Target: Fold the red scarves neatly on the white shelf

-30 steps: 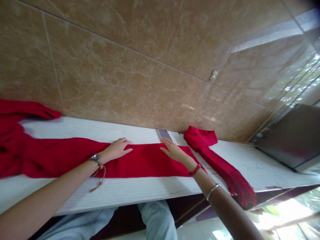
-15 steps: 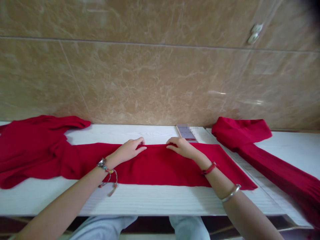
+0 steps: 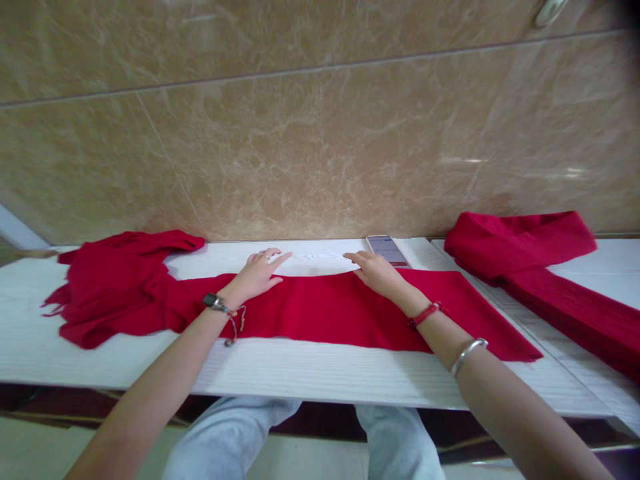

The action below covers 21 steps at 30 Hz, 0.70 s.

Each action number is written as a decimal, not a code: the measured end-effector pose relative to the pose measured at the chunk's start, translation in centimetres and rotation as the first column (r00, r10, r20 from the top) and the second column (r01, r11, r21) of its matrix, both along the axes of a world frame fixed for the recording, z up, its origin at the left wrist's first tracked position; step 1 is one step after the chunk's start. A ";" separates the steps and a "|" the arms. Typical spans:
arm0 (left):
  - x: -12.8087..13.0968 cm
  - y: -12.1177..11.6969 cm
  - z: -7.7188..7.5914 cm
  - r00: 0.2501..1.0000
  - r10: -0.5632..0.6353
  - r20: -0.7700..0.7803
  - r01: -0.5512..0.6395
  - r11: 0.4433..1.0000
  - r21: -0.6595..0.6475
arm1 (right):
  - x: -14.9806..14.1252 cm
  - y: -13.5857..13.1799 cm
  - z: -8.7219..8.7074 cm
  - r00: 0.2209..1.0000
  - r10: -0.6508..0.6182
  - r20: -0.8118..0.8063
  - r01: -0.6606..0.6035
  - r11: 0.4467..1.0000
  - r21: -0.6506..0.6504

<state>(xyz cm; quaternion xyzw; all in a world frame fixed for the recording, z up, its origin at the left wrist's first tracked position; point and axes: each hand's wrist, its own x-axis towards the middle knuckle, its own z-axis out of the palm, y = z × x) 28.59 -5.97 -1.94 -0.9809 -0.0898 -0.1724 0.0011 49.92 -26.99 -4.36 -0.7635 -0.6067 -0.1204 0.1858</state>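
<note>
While the scarf point(image 3: 325, 310) lies mostly flat below open left hand point(image 3: 253, 274) and right hand point(image 3: 381, 274), its left end is bunched.

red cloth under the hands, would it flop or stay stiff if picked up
The red cloth would probably flop, as its left end lies bunched in loose folds. It is likely light for its size, looking thin where it lies flat on the white table.
</note>
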 end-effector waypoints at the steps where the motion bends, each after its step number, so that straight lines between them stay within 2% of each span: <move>1: 0.1 -0.9 -0.2 0.998 -0.055 -0.019 0.055 0.998 0.033 | -0.1 0.1 -0.1 0.999 0.004 0.039 -0.004 1.000 -0.010; 3: 0.2 -3.1 0.0 0.972 -0.208 -0.112 0.208 0.978 -0.011 | -0.4 0.2 -0.2 0.996 0.057 0.067 -0.058 0.998 0.017; 5: -0.1 -5.4 0.6 0.898 -0.366 -0.245 0.349 0.931 -0.112 | -1.0 0.1 -0.1 0.986 0.163 0.027 -0.164 0.986 0.034; 7: -0.6 -7.2 1.3 0.823 -0.446 -0.353 0.417 0.895 -0.159 | -1.5 0.0 0.0 0.959 0.279 -0.055 -0.281 0.959 -0.046; 10: -1.7 -8.5 1.8 0.802 -0.411 -0.434 0.405 0.908 -0.111 | -1.9 -0.1 -0.2 0.931 0.332 -0.152 -0.360 0.906 -0.222; 12: -2.2 -8.8 1.7 0.817 -0.351 -0.458 0.377 0.926 -0.038 | -1.9 0.0 -0.5 0.932 0.321 -0.167 -0.356 0.896 -0.266; 17: -1.9 -8.9 0.3 0.861 -0.243 -0.448 0.346 0.924 0.163 | -1.5 0.3 -1.3 0.921 0.323 -0.219 -0.371 0.900 -0.231; 19: -1.1 -8.7 0.2 0.872 -0.225 -0.435 0.328 0.928 0.178 | -1.3 0.4 -1.5 0.914 0.329 -0.239 -0.379 0.901 -0.210; 21: 0.0 -8.3 0.8 0.860 -0.257 -0.442 0.340 0.932 0.121 | -1.1 0.5 -1.6 0.904 0.341 -0.258 -0.394 0.899 -0.190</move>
